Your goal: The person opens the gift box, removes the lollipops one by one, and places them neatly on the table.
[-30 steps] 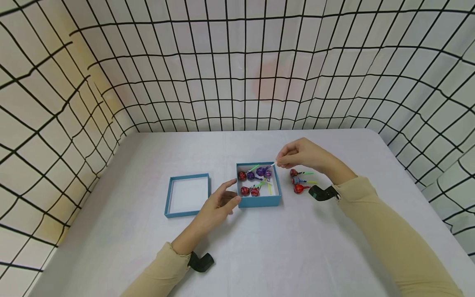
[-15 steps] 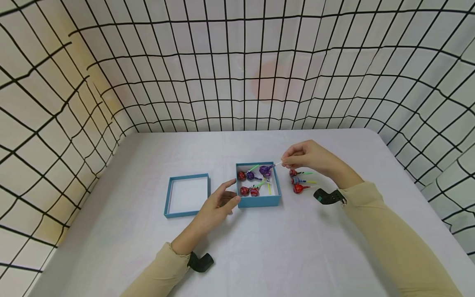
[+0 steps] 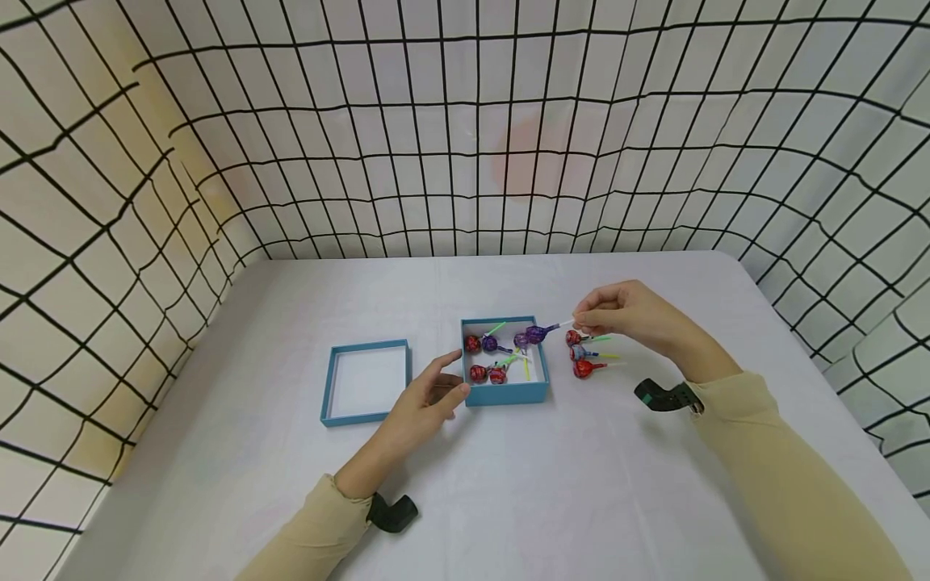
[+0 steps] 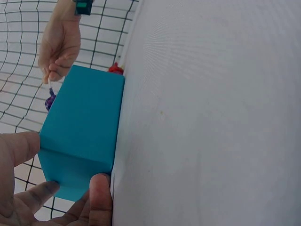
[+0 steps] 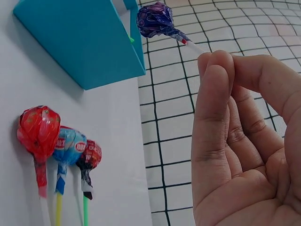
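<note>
My right hand [image 3: 617, 311] pinches the white stick of a purple-wrapped lollipop [image 5: 156, 20] between thumb and fingertips. In the head view, the candy end overlaps the right rim of a blue box [image 3: 506, 394]. Inside the box lie several more lollipops, among them red ones [image 3: 478, 373] and a purple one [image 3: 490, 344]. At the box's front left corner, my left hand [image 3: 421, 399] rests with spread, relaxed fingers; its fingertips [image 4: 100, 188] touch the blue walls in the left wrist view.
Right of the box lie three lollipops in a row: a red one [image 5: 39, 132], a blue one [image 5: 69, 146] and a dark red one [image 5: 90, 155]. A blue-rimmed box lid [image 3: 356, 420] lies at the left. Black-gridded white cloth [image 3: 465, 161] rises behind the table.
My right hand has moved right with the purple lollipop, whose candy end has shifted from within the box to over its right rim. The left hand and box have stayed in place.
</note>
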The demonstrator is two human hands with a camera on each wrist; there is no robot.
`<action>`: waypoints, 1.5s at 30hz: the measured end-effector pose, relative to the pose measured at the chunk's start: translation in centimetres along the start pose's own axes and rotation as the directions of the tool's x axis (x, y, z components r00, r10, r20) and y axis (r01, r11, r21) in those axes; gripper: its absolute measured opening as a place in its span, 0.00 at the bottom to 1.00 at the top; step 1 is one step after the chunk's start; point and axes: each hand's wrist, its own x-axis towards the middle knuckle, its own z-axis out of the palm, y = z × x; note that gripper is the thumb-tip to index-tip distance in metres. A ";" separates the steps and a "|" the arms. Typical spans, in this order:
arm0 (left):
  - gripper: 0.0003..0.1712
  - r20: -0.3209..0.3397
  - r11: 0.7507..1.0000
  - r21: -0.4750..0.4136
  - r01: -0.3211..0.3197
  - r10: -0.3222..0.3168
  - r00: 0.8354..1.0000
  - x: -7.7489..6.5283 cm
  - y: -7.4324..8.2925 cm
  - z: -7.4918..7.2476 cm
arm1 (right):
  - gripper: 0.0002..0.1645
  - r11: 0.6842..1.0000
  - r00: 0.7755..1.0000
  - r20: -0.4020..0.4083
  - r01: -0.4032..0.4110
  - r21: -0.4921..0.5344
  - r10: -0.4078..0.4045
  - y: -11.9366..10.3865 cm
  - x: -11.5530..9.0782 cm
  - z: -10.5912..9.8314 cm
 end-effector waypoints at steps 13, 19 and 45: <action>0.33 -0.002 1.000 -0.014 0.005 -0.005 1.000 0.1 -0.2 0.0 | 0.17 0.995 1.000 -0.014 -0.015 0.100 0.017 2.0 -2.7 -1.2; 0.34 0.005 1.000 -0.007 -0.006 0.006 1.000 0.1 -0.2 -0.1 | 0.18 0.992 0.998 -0.016 -0.054 0.118 0.056 3.3 -3.8 -1.5; 0.34 -0.004 1.000 -0.006 0.017 -0.017 1.000 0.0 0.0 0.1 | 0.09 0.962 0.991 0.084 -0.124 0.244 0.106 8.5 -5.8 -1.4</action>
